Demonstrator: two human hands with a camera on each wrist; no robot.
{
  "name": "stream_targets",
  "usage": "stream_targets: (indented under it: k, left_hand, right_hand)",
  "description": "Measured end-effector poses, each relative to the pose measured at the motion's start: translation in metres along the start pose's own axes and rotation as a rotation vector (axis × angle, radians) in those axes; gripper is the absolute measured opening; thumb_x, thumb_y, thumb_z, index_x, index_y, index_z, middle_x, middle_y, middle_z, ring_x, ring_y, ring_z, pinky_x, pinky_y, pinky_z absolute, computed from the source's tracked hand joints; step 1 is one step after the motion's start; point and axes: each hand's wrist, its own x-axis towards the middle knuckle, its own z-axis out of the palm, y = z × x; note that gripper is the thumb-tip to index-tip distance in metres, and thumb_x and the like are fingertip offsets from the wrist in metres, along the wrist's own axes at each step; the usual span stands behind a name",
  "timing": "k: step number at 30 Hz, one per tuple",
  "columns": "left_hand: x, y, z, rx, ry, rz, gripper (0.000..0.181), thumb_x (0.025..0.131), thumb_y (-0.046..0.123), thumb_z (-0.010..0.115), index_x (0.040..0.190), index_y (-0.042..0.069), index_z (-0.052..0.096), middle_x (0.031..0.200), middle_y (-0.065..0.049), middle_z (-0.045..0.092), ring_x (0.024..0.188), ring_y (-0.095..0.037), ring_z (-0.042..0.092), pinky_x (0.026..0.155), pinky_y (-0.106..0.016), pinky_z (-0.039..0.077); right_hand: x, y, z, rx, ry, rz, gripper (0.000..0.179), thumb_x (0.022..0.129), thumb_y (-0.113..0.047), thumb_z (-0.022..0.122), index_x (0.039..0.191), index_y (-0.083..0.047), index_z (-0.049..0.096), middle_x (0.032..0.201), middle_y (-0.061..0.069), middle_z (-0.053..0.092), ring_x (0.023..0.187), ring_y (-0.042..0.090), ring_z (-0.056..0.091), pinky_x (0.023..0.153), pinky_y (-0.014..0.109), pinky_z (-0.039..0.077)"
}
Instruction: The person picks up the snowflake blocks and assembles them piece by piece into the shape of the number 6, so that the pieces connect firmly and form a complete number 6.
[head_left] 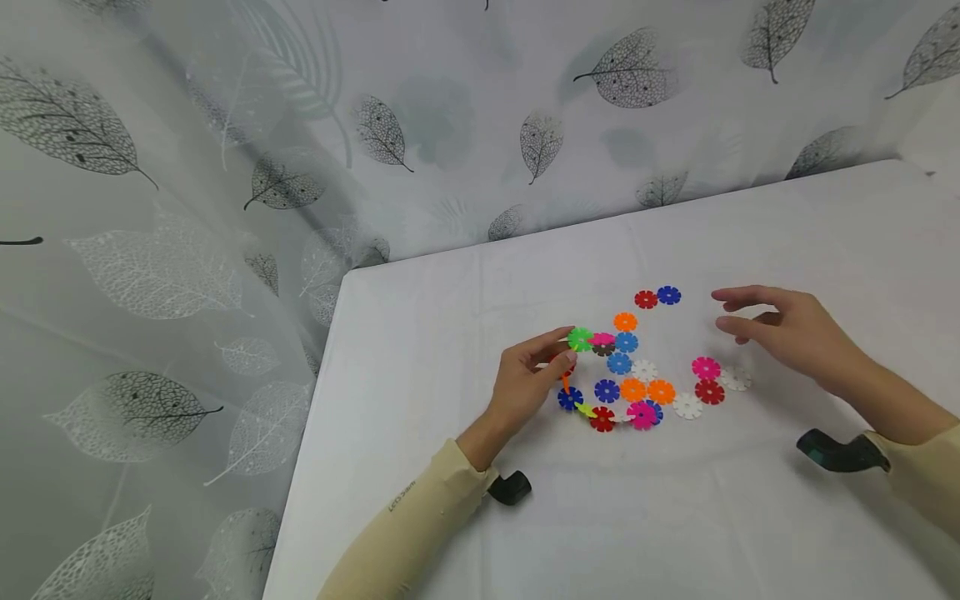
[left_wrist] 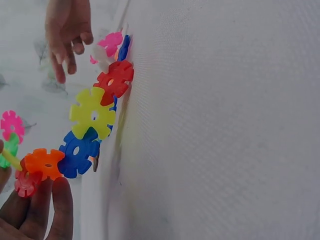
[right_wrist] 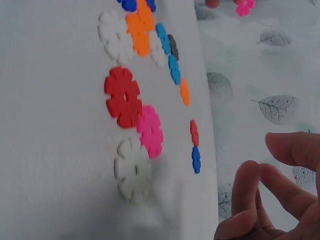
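Note:
My left hand grips a curved chain of notched, flower-shaped plastic discs slotted into each other. Seen from the left wrist, the fingers are at a red disc and an orange disc; from there the chain runs through a blue disc, a yellow disc and another red disc. A green disc shows by the left fingertips, with a pink disc beside it. Off to the right, my right hand hovers over the table, fingers loosely bent, holding nothing.
Loose discs lie on the white-covered table: a far red disc beside a blue disc, an orange disc, and a white disc nearest the right hand. A leaf-patterned curtain hangs behind and at left.

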Motion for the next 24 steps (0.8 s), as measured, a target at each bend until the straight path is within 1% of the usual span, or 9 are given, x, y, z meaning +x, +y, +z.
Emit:
stream_targets:
  k: [2, 3, 6, 9, 11, 13, 16, 20, 24]
  left_hand:
    - [0.000, 0.000, -0.001, -0.001, 0.015, -0.008, 0.036, 0.099, 0.020, 0.068, 0.135, 0.019, 0.068, 0.112, -0.007, 0.073, 0.095, -0.015, 0.070, 0.081, -0.030, 0.057]
    - [0.000, 0.000, -0.001, -0.001, 0.019, -0.011, 0.036, 0.099, 0.020, 0.068, 0.135, 0.020, 0.068, 0.112, -0.007, 0.074, 0.095, -0.015, 0.069, 0.080, -0.031, 0.057]
    - [0.000, -0.002, -0.001, 0.004, 0.031, -0.013, 0.036, 0.099, 0.021, 0.069, 0.134, 0.021, 0.068, 0.112, -0.004, 0.074, 0.095, -0.015, 0.069, 0.078, -0.031, 0.058]
    - [0.001, -0.004, -0.002, 0.003, 0.031, -0.010, 0.036, 0.099, 0.021, 0.069, 0.134, 0.020, 0.068, 0.113, -0.002, 0.073, 0.097, -0.016, 0.069, 0.078, -0.031, 0.058]
    - [0.002, -0.004, -0.002, 0.000, 0.031, -0.011, 0.037, 0.098, 0.021, 0.069, 0.135, 0.018, 0.067, 0.113, -0.001, 0.073, 0.097, -0.017, 0.069, 0.078, -0.032, 0.058]
    - [0.002, -0.004, -0.002, -0.004, 0.033, -0.019, 0.039, 0.098, 0.020, 0.069, 0.137, 0.016, 0.066, 0.113, 0.001, 0.072, 0.096, -0.017, 0.068, 0.078, -0.032, 0.058]
    - [0.003, -0.003, -0.001, 0.001, 0.036, -0.037, 0.042, 0.098, 0.019, 0.068, 0.139, 0.015, 0.064, 0.114, 0.002, 0.069, 0.095, -0.017, 0.066, 0.076, -0.032, 0.057]
    - [0.002, -0.002, -0.001, 0.018, 0.038, -0.059, 0.042, 0.098, 0.019, 0.068, 0.140, 0.014, 0.063, 0.115, 0.002, 0.067, 0.096, -0.016, 0.065, 0.074, -0.032, 0.056]
    - [0.001, 0.000, 0.000, 0.026, 0.037, -0.086, 0.043, 0.097, 0.026, 0.070, 0.138, 0.016, 0.065, 0.114, 0.004, 0.067, 0.095, -0.017, 0.065, 0.075, -0.040, 0.057]
  right_hand:
    - [0.001, 0.005, -0.005, -0.064, -0.052, -0.003, 0.057, 0.099, -0.040, 0.065, 0.143, -0.006, 0.054, 0.135, 0.027, 0.052, 0.099, 0.037, 0.064, 0.069, 0.032, 0.052]
    - [0.002, 0.007, -0.007, -0.093, -0.079, -0.002, 0.056, 0.098, -0.039, 0.067, 0.141, -0.004, 0.056, 0.133, 0.029, 0.052, 0.099, 0.039, 0.063, 0.068, 0.034, 0.052]
    - [0.004, 0.014, -0.014, -0.166, -0.157, -0.012, 0.052, 0.095, -0.036, 0.072, 0.132, -0.001, 0.062, 0.119, 0.024, 0.061, 0.095, 0.037, 0.063, 0.066, 0.036, 0.053]
    - [0.004, 0.021, -0.017, -0.209, -0.219, -0.025, 0.048, 0.090, -0.035, 0.078, 0.121, 0.000, 0.067, 0.103, 0.012, 0.066, 0.089, 0.029, 0.062, 0.065, 0.035, 0.051]
    - [0.003, 0.024, -0.018, -0.218, -0.248, -0.030, 0.046, 0.087, -0.033, 0.081, 0.116, 0.000, 0.068, 0.097, 0.005, 0.064, 0.089, 0.025, 0.060, 0.065, 0.034, 0.051]
    - [0.002, 0.026, -0.017, -0.215, -0.268, -0.035, 0.046, 0.083, -0.032, 0.084, 0.114, -0.001, 0.068, 0.093, 0.003, 0.061, 0.088, 0.024, 0.059, 0.065, 0.034, 0.051]
    - [0.001, 0.028, -0.016, -0.205, -0.302, -0.045, 0.050, 0.079, -0.031, 0.087, 0.115, -0.002, 0.068, 0.092, 0.002, 0.060, 0.089, 0.023, 0.059, 0.066, 0.033, 0.052]
    - [0.000, 0.030, -0.014, -0.195, -0.341, -0.054, 0.055, 0.075, -0.030, 0.090, 0.116, -0.001, 0.068, 0.096, 0.003, 0.061, 0.090, 0.023, 0.059, 0.067, 0.033, 0.053]
    - [-0.001, 0.031, -0.012, -0.204, -0.353, -0.049, 0.056, 0.074, -0.028, 0.091, 0.115, 0.000, 0.067, 0.096, 0.005, 0.060, 0.088, 0.023, 0.059, 0.068, 0.034, 0.054]
